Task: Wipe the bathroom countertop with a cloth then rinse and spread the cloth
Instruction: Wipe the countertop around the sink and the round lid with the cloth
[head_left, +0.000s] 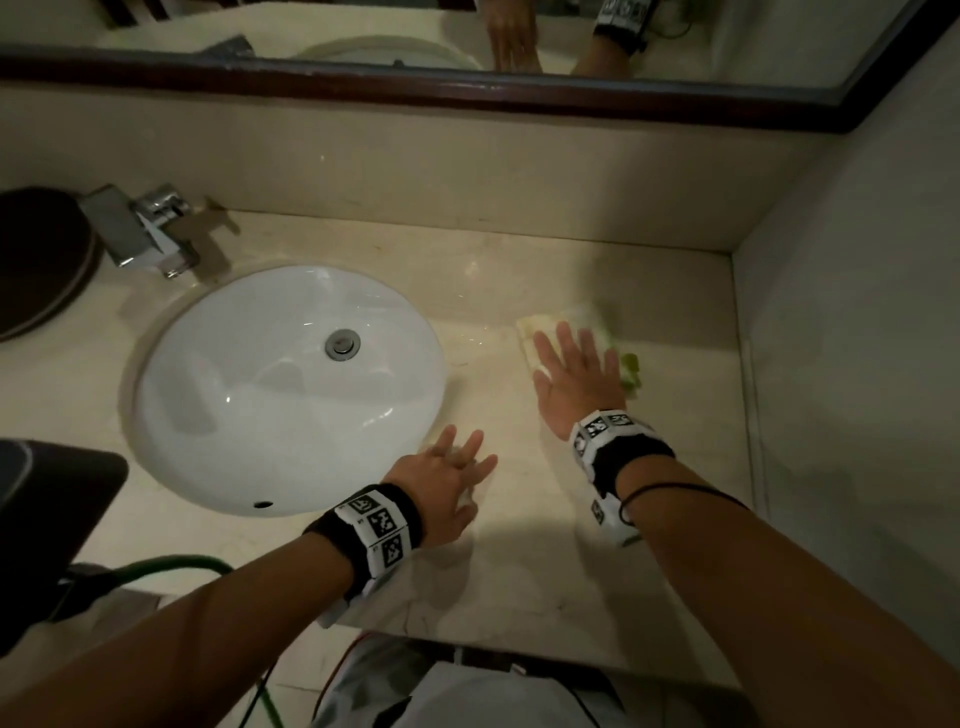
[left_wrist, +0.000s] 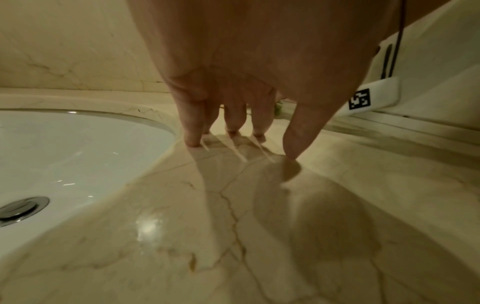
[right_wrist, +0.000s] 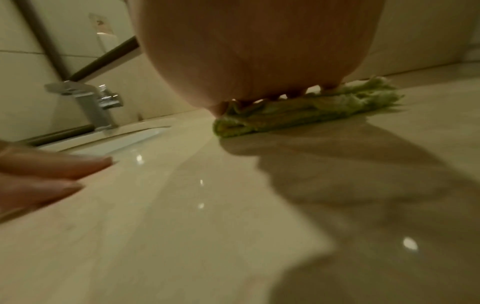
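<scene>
A folded yellow-green cloth (head_left: 582, 332) lies flat on the beige marble desk (head_left: 519, 571), to the right of the white oval sink (head_left: 280, 389) and well apart from its rim. In the right wrist view the cloth (right_wrist: 298, 115) is seen as several stacked layers with a frayed far edge. It is pressed down by the right hand (head_left: 576, 379), whose grip is apart: the fingers are laid out straight and spread over the cloth, palm down, nothing curled round it. The right forearm is stretched forward from the near edge of the desk, with a black wristband (head_left: 623, 467) bearing square printed markers at the wrist.

The left hand (head_left: 447, 488) is set on the bare desk just beside the sink's near right rim, nearer to the sink than the cloth is. Its grip is also apart and holds nothing; in the left wrist view the fingertips (left_wrist: 193, 139) are planted on the stone with the palm raised off the surface. A like wristband (head_left: 379, 530) is worn on this wrist.

Behind the sink, at its far left, a chrome faucet (head_left: 150, 228) is mounted. A mirror with a dark frame (head_left: 467, 98) runs along the wall beyond the sink, and both hands are reflected in it.
</scene>
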